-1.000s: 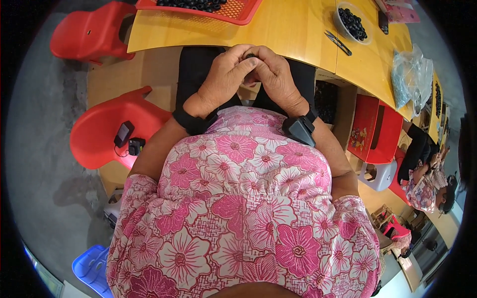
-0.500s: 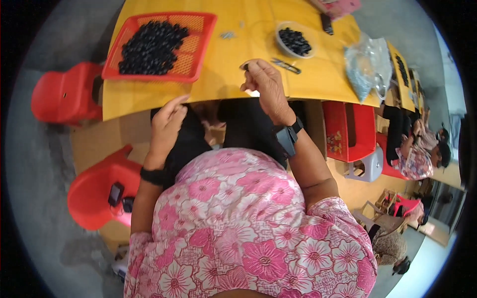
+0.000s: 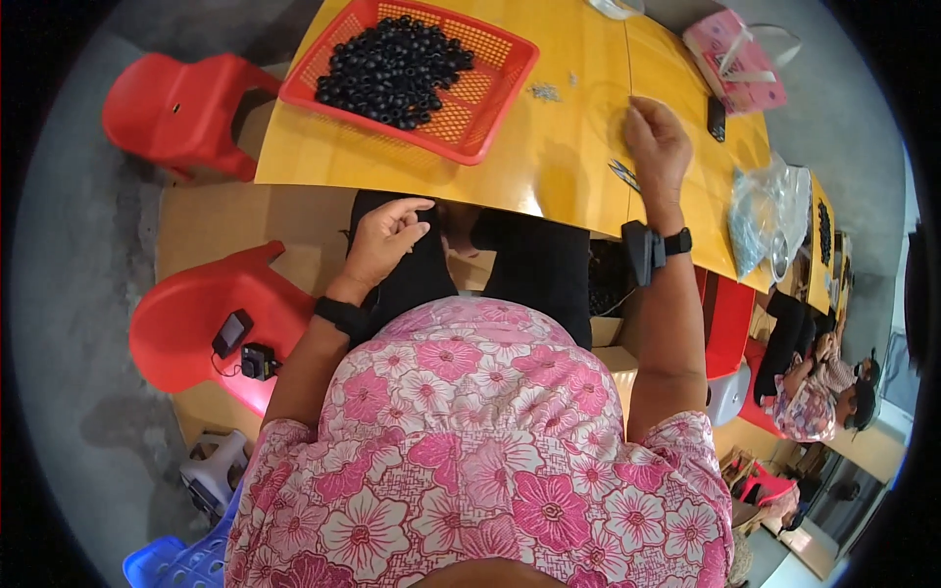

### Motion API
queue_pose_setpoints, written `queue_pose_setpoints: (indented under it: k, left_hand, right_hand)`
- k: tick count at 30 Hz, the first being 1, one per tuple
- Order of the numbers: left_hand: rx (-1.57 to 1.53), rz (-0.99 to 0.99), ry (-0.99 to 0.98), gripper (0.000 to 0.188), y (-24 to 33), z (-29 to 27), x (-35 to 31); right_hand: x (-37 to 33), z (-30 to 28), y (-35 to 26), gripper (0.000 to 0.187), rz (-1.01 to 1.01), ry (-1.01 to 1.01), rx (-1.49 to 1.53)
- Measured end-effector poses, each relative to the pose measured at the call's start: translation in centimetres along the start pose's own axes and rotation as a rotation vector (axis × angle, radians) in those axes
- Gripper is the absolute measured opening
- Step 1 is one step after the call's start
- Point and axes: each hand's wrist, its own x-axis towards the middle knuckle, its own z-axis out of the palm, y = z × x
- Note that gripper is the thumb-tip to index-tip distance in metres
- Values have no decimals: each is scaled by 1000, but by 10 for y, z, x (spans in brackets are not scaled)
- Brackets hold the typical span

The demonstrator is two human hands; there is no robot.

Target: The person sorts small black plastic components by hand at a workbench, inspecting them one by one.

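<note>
My left hand (image 3: 388, 240) hovers over my lap, just below the table edge. Its fingers are loosely bent, the thumb apart from the forefinger, and nothing shows between them. My right hand (image 3: 660, 147) is raised over the right part of the yellow table (image 3: 529, 147), fingers curled in and tips pressed together; whatever they hold is hidden. Near its wrist lie small snips (image 3: 624, 175) with dark handles. Left of centre, a red plastic basket (image 3: 487, 137) contains a heap of small black ring-like pieces (image 3: 392, 73). Tiny pale bits (image 3: 545, 92) lie right of the basket.
Further right are a black phone (image 3: 717, 119), a pink bag (image 3: 735, 64) and a clear plastic bag (image 3: 760, 211) of bluish contents. A clear container (image 3: 616, 8) shows at the top edge. Red chairs (image 3: 181, 113) stand left; another person (image 3: 809, 392) sits far right.
The view has shifted, so the table sits lower and further right. My right hand has moved right and away from me. The bowl of black pieces has gone from beside the snips.
</note>
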Motion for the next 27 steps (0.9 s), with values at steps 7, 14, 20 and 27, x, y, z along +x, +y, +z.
queue_pose_setpoints:
  k: [7,14,20,27]
  left_hand:
    - [-180,-95,-1,28,-4,-6,4]
    - [-219,-148,20,24,-11,-10,7]
    - [-259,-131,30,20,-11,-15,8]
    - [-279,-116,15,20,-17,-17,9]
  right_hand:
    - [-5,79,-67,11,-371,-296,-97]
    - [28,154,-59,20,-542,-593,-282]
    - [30,185,-64,21,-456,-852,-340]
    - [16,199,-66,24,-428,-867,-537]
